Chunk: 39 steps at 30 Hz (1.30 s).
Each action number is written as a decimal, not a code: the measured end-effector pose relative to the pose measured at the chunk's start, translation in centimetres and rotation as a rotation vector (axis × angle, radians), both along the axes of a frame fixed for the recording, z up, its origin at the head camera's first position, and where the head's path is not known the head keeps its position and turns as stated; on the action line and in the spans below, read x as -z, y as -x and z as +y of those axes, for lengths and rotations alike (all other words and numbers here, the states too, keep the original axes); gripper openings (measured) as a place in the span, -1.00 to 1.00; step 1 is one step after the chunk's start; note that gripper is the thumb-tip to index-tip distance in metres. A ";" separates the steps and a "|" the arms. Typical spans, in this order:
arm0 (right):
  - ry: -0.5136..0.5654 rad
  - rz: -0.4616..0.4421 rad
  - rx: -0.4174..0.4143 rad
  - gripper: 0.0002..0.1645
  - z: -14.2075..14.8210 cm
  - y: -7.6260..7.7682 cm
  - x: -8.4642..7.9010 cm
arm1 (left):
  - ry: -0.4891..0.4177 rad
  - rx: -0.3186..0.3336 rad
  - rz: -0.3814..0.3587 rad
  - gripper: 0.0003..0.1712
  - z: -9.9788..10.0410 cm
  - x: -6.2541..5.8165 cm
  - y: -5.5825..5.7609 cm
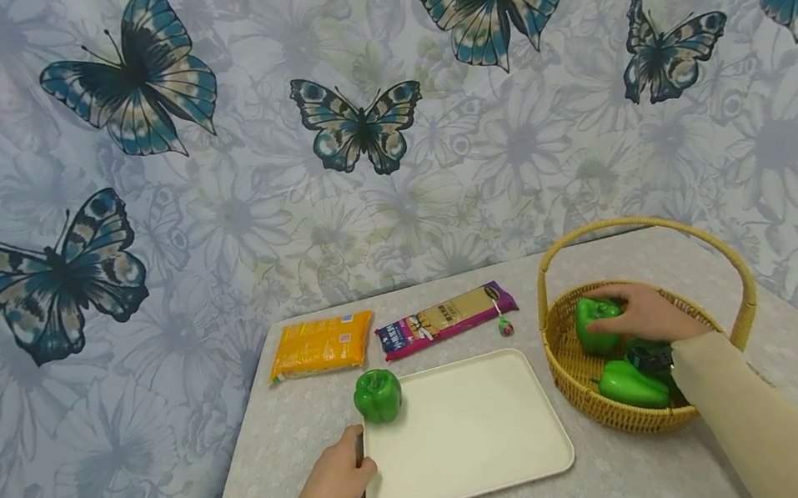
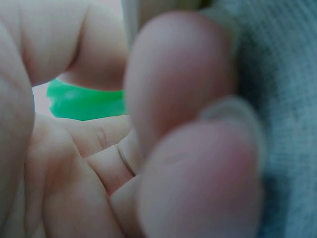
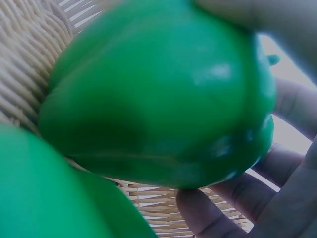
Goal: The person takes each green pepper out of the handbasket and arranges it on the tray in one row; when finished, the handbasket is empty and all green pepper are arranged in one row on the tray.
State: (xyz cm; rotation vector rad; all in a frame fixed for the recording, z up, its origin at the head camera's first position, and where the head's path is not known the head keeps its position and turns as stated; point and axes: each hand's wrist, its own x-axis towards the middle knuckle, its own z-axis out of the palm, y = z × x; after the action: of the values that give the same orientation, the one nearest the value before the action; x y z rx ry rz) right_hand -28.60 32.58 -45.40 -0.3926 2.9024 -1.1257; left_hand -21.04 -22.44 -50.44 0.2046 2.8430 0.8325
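Note:
In the head view my right hand (image 1: pixel 645 313) reaches into a yellow wicker basket (image 1: pixel 575 377) and grips a green bell pepper (image 1: pixel 596 337). The right wrist view shows this bell pepper (image 3: pixel 163 99) close up, with fingers (image 3: pixel 247 196) wrapped round its side against the woven wall. Another green pepper (image 1: pixel 632 385) lies in the basket below it. My left hand (image 1: pixel 338 476) holds the left edge of a cream tray (image 1: pixel 469 433), its fingers (image 2: pixel 183 74) curled close over the tabletop. A green bell pepper (image 1: pixel 378 396) sits at the tray's back left corner.
Behind the tray lie an orange packet (image 1: pixel 322 345) and a purple and gold packet (image 1: pixel 446 320). A small green lollipop-like item (image 1: pixel 504 326) lies by the second packet. The basket's tall handle (image 1: pixel 638 222) arches above my right hand. A butterfly-patterned wall (image 1: pixel 437 193) stands behind the table.

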 end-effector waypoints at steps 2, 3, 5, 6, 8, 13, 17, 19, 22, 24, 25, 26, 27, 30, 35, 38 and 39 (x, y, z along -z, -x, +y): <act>-0.003 0.012 -0.004 -0.03 -0.2 0.2 -0.1 | -0.004 -0.005 0.000 -0.32 -0.1 0.1 0.0; -0.005 0.016 -0.008 -0.02 -0.2 0.3 -0.2 | -0.004 -0.007 0.000 -0.32 -0.1 0.1 0.1; -0.014 0.022 -0.012 -0.03 -0.3 0.4 -0.2 | 0.000 -0.011 -0.004 -0.31 -0.2 0.2 0.2; -0.022 0.026 -0.013 -0.03 -0.3 0.4 -0.3 | 0.001 -0.013 -0.009 -0.31 -0.2 0.3 0.2; -0.031 0.035 -0.015 -0.03 -0.4 0.5 -0.5 | -0.001 -0.015 -0.020 -0.30 -0.2 0.3 0.3; -0.033 0.065 -0.023 -0.03 -0.2 0.6 -1.2 | -0.010 -0.012 -0.026 -0.30 0.0 0.1 0.3; -0.025 0.068 -0.021 -0.02 -0.2 -0.1 -1.9 | -0.005 -0.013 -0.026 -0.30 0.0 0.1 0.2; -0.030 0.074 -0.018 -0.02 -0.3 -0.5 -2.3 | -0.006 -0.015 -0.029 -0.30 0.0 0.0 0.2; -0.041 0.087 -0.017 -0.04 -0.6 -1.4 -3.1 | -0.009 -0.018 -0.035 -0.30 0.0 0.0 0.2; -0.053 0.102 -0.018 -0.05 -0.9 -1.9 -3.7 | -0.012 -0.020 -0.036 -0.30 0.0 0.0 0.2; -0.059 0.112 -0.024 -0.05 -1.2 -2.2 -4.0 | -0.014 -0.021 -0.036 -0.30 -0.1 0.0 0.1; -0.065 0.121 -0.028 -0.05 -1.5 -2.6 -4.4 | -0.012 -0.022 -0.035 -0.30 -0.1 0.0 0.1; -0.072 0.129 -0.035 -0.05 -1.8 -3.0 -4.8 | -0.010 -0.023 -0.034 -0.30 -0.1 0.0 0.1; -0.103 0.147 -0.048 -0.06 -3.2 -4.3 -6.0 | -0.006 -0.022 -0.030 -0.30 -0.2 0.0 0.1; -0.119 0.205 -0.096 -0.19 -5.9 -6.5 -7.9 | -0.013 -0.015 -0.023 -0.30 0.0 -0.2 0.0; -0.082 0.254 -0.148 -0.25 -7.5 -7.4 -8.4 | -0.022 -0.011 -0.026 -0.29 0.1 -0.3 -0.1; -0.062 0.255 -0.170 -0.27 -8.1 -7.6 -8.5 | -0.022 -0.011 -0.028 -0.29 0.1 -0.3 -0.1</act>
State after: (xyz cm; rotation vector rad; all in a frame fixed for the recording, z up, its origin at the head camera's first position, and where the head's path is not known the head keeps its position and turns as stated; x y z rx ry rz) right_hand -20.99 24.44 -36.88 -0.8195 3.0317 -1.0278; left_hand -20.98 -22.37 -50.13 0.1786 2.8122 0.8626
